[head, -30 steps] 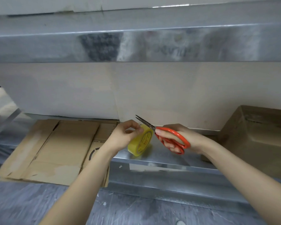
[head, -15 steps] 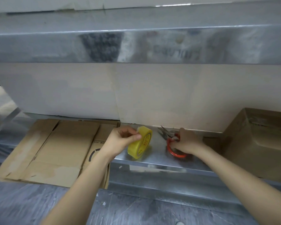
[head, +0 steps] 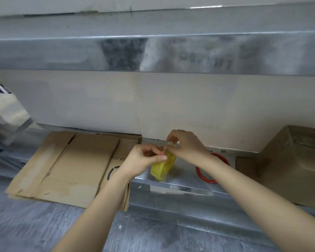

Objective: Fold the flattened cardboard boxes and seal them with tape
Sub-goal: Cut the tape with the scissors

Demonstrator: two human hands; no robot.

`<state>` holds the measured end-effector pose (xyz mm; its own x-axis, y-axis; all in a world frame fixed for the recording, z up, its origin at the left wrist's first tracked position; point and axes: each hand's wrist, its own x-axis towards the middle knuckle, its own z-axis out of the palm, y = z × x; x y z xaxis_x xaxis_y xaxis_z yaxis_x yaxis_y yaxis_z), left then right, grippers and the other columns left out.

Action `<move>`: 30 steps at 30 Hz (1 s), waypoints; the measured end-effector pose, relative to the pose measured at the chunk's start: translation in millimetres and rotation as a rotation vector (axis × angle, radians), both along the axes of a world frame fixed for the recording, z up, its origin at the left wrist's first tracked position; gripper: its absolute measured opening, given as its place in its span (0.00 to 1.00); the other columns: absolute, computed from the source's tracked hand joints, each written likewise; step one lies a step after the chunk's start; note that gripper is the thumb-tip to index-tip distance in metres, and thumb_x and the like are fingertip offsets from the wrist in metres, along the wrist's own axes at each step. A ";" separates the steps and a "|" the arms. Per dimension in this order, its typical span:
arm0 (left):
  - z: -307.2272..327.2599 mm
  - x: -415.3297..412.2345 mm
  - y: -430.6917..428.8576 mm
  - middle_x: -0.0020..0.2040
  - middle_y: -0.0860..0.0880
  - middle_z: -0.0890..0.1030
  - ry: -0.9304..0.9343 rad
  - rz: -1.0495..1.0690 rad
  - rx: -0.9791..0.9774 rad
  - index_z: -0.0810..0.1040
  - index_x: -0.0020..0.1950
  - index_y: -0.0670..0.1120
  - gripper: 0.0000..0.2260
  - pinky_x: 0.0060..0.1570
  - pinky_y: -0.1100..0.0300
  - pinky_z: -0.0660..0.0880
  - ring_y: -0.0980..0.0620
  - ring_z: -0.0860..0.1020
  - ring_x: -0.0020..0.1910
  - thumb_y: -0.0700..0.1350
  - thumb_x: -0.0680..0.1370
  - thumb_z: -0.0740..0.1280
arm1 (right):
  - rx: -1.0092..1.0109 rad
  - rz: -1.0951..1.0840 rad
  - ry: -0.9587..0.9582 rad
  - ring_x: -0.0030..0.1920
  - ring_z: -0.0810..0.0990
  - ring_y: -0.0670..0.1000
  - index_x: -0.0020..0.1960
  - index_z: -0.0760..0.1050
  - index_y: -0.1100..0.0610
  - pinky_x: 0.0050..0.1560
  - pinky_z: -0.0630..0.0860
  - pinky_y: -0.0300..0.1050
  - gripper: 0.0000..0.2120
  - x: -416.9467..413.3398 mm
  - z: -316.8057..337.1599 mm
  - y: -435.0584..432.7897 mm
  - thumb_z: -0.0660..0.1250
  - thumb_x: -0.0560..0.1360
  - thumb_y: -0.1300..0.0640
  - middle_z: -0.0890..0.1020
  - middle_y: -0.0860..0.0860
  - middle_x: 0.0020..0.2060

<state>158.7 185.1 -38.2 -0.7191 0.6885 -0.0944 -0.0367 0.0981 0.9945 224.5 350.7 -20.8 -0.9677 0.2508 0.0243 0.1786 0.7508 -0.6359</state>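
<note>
A yellow tape roll (head: 162, 168) stands on edge on the metal ledge (head: 182, 180). My left hand (head: 144, 160) grips the roll from the left, thumb across its top. My right hand (head: 185, 144) pinches the loose end of the tape (head: 168, 145) just above the roll. Red-handled scissors (head: 205, 177) lie on the ledge under my right wrist, partly hidden by it. A stack of flattened cardboard boxes (head: 71, 168) lies to the left. A folded-up cardboard box (head: 295, 164) stands at the right.
A large pale cardboard sheet (head: 153, 104) leans against the wall behind the ledge, under a shiny metal shelf (head: 153, 51). A metal frame (head: 7, 113) shows at the far left. The grey floor (head: 44, 226) runs along the bottom.
My right hand has put the scissors down on the ledge and moved left onto the tape's end. My left hand still holds the roll.
</note>
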 end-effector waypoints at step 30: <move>-6.7 -1.6 -1.5 0.40 0.49 0.86 -0.112 0.025 0.151 0.85 0.35 0.46 0.01 0.46 0.64 0.78 0.55 0.83 0.42 0.43 0.66 0.75 | -0.399 -0.037 0.052 0.50 0.79 0.50 0.44 0.67 0.51 0.51 0.73 0.43 0.10 -11.2 -20.0 14.3 0.53 0.84 0.58 0.81 0.49 0.45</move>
<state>157.0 183.6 -44.9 -0.7272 0.6827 -0.0717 -0.1487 -0.0548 0.9874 213.3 364.9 -40.8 -0.9581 0.2847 -0.0333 0.1605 0.4366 -0.8852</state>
